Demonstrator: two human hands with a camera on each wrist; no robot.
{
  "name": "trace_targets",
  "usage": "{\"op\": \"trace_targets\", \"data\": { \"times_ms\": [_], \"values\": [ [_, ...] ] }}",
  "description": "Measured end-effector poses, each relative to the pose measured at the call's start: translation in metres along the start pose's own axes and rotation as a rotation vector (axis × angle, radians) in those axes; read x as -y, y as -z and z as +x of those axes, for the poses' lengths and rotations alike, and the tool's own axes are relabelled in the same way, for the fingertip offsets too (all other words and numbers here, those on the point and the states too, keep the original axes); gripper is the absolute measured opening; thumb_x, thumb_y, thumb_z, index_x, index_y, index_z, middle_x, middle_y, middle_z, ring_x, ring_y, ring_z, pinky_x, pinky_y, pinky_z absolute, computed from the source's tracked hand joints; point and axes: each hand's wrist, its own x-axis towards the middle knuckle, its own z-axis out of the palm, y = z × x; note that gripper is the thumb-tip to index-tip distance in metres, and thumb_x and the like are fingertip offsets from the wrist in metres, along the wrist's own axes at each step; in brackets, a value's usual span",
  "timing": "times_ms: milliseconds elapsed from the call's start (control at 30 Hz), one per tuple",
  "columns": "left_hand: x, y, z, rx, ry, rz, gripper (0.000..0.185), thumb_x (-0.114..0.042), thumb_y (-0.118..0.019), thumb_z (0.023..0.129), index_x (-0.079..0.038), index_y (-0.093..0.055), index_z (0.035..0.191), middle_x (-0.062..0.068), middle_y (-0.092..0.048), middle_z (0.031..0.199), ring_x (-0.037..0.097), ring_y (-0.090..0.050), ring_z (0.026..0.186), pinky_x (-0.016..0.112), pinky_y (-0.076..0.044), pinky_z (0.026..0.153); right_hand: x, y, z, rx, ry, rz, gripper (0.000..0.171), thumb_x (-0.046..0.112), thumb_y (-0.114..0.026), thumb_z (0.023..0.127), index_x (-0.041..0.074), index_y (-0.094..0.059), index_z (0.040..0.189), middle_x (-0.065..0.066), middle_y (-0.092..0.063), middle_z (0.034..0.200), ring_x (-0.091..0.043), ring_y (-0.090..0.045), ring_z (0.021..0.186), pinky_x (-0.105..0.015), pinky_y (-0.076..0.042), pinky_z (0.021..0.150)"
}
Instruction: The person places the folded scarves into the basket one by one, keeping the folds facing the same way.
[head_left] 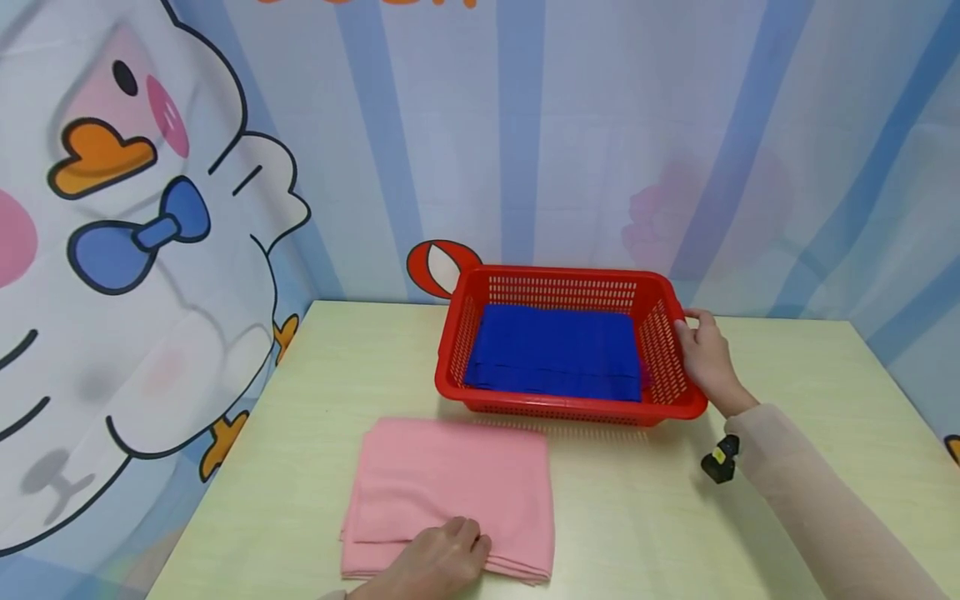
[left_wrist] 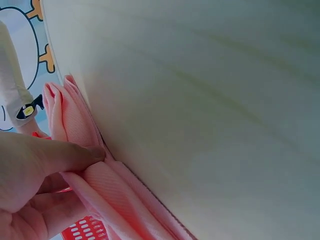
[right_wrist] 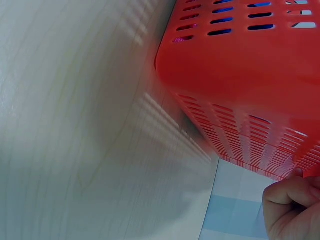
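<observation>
While left hand (head_left: 438, 560) pinches pink towel's (head_left: 450, 483) near edge: right fingers (head_left: 693, 337) curled on red basket (head_left: 558, 407) rim (bare tabletop (head_left: 825, 375) beyond).

Pale beige sleeve (head_left: 817, 500), black wrist camera (head_left: 720, 459)

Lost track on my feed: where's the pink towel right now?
In the head view the pink towel lies folded on the table, just in front of the red basket, with the left hand pinching its near edge.
</observation>
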Motion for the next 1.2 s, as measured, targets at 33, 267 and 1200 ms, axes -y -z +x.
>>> {"op": "trace_targets", "data": {
  "times_ms": [33,267,1200],
  "values": [
    [-0.001,-0.001,0.001,-0.009,-0.001,0.003,0.013,-0.004,-0.05,0.077,-0.008,-0.062,0.076,0.001,-0.051,0.069,0.008,-0.047,0.057,0.014,-0.038,0.041,0.0,0.0,0.0,0.001,0.0,0.002,0.054,0.028,-0.03,0.111,-0.01,-0.023,0.149,-0.035,-0.057,0.115,-0.042,-0.065,0.093,-0.038,-0.06,0.068],
    [-0.004,-0.002,0.006,0.017,-0.001,-0.028,0.007,-0.005,-0.056,0.077,-0.007,-0.063,0.077,0.001,-0.052,0.07,0.008,-0.048,0.058,0.013,-0.038,0.041,0.001,0.0,0.0,0.003,0.005,0.009,0.054,0.028,-0.03,0.11,-0.01,-0.023,0.149,-0.035,-0.057,0.115,-0.042,-0.065,0.093,-0.039,-0.06,0.069],
    [-0.015,-0.009,0.032,0.081,-0.037,-0.108,0.005,-0.008,-0.06,0.075,-0.01,-0.064,0.078,-0.003,-0.048,0.067,0.007,-0.044,0.057,0.014,-0.034,0.04,-0.001,0.001,0.001,-0.001,0.016,0.007,0.055,0.028,-0.03,0.11,-0.011,-0.024,0.148,-0.035,-0.058,0.113,-0.041,-0.065,0.091,-0.034,-0.058,0.065]
  ]
}}
